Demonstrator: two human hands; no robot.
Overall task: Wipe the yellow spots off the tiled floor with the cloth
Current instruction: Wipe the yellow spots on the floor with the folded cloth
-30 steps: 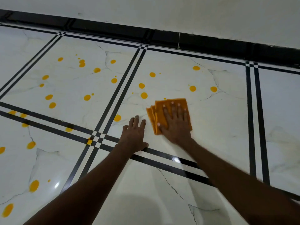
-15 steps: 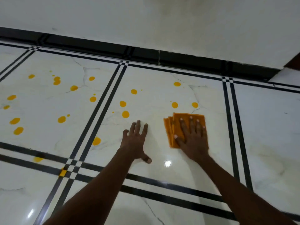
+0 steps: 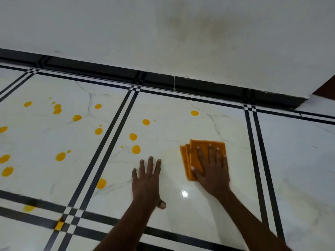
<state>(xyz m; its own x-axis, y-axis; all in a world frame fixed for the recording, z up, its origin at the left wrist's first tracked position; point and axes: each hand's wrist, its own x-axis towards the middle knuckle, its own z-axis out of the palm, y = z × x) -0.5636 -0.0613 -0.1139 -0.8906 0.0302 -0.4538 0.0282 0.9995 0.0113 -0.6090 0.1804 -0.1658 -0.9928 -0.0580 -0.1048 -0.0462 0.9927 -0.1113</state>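
One cloth (image 3: 203,156), long axis wallward

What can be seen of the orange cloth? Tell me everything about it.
The orange cloth is a soft fabric square, folded so several layered edges fan out on its left side. It lies flat on the glossy white marble-look floor tile, right of the remaining yellow spots. The right hand presses on it palm down, fingers spread, covering its lower right part. The left hand rests on the tile beside it without touching it.
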